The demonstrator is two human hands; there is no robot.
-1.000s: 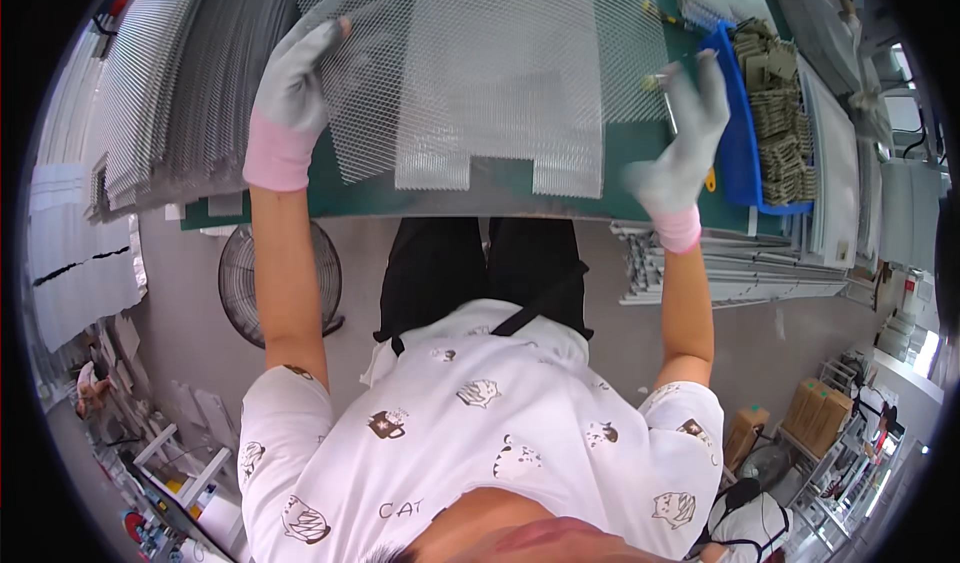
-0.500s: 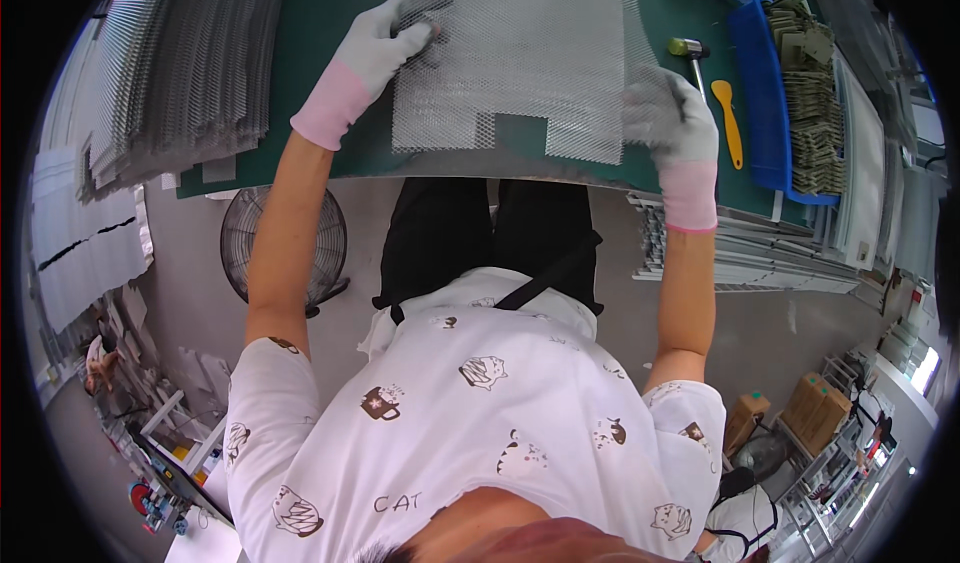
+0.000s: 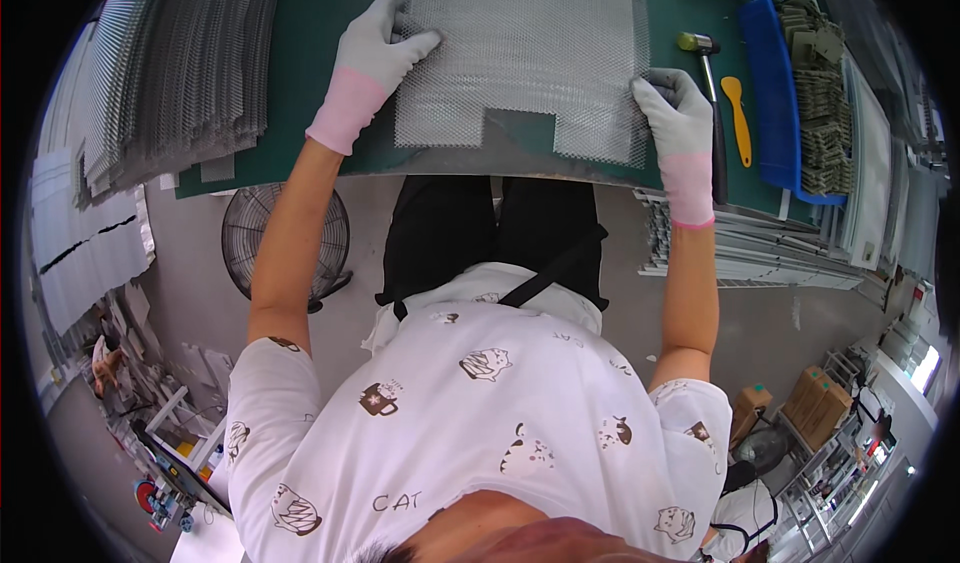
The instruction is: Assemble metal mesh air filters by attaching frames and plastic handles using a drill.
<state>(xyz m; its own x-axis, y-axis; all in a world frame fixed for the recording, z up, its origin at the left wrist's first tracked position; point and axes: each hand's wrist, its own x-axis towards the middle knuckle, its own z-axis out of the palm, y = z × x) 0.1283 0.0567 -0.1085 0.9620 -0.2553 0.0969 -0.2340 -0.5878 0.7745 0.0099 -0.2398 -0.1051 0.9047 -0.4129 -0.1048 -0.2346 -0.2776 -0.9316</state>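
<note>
A silvery expanded-metal mesh sheet [image 3: 520, 63] lies flat on the green table, with a rectangular notch in its near edge. Faintly offset edges along its right side suggest more than one layer. My left hand [image 3: 378, 48], in a white glove with a pink cuff, rests at the sheet's left edge, thumb and fingers spread apart, thumb over the mesh. At the right edge, my right hand [image 3: 682, 108], gloved alike, has its thumb and fingertips closed on the mesh border.
Stacked mesh sheets [image 3: 190, 63] stand at the left. On the right lie a hammer [image 3: 704, 58], a yellow scraper [image 3: 737, 118] and a blue bin [image 3: 775, 103] of metal pieces. A floor fan [image 3: 285, 238] stands below the table's near edge [image 3: 400, 175].
My right hand has gone from blurred motion to a grip on the mesh's right edge. The layers at the notch now line up, and my left fingers have spread wider.
</note>
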